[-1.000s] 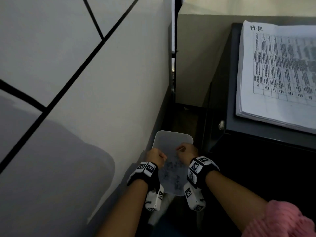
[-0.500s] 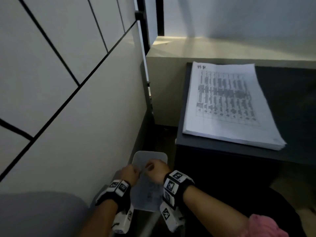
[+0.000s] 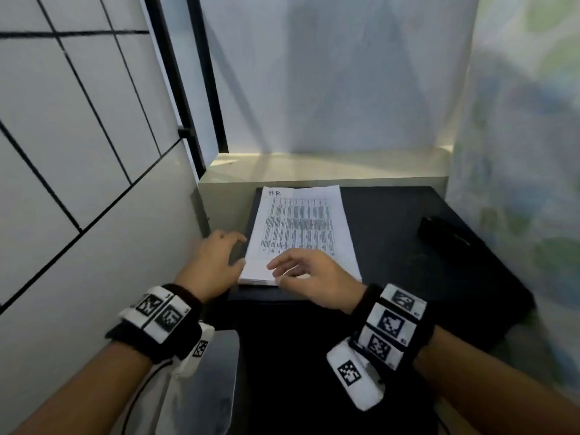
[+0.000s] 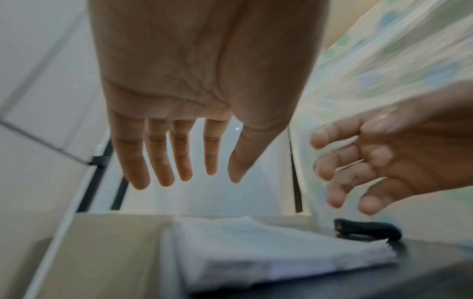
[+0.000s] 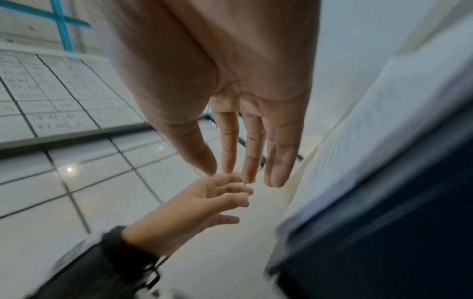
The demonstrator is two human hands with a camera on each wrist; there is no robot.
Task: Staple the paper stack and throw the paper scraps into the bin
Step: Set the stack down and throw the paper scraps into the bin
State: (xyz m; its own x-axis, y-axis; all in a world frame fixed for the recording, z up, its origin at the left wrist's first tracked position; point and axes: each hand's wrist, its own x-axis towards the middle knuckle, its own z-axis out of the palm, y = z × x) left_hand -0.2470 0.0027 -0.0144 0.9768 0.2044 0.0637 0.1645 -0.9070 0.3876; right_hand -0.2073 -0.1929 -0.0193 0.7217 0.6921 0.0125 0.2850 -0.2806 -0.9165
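Head view: I am reaching both hands toward the paper stack (image 3: 301,233), which is lying flat on the dark bench (image 3: 392,246), near its left edge. My left hand (image 3: 216,262) is hovering at the stack's near left corner, fingers spread and holding nothing; my right hand (image 3: 314,274) is hanging over the near edge, fingers relaxed and empty too. The stack's long axis is running away from me, the handwritten heading at the far end. The stapler (image 3: 445,230) is lying well apart to the right, and the bin (image 3: 216,378) is sitting below the bench by my left wrist. I judge I should be squaring the sheets first, then bringing the stapler to a corner.

Left wrist view: my left hand (image 4: 199,85) is showing straight, parted fingers above the stack (image 4: 256,246), whose near edge looks slightly fanned, so tapping it even matters.

Right wrist view: my right hand (image 5: 230,81) is flat and empty, the stack (image 5: 379,131) blurred alongside.
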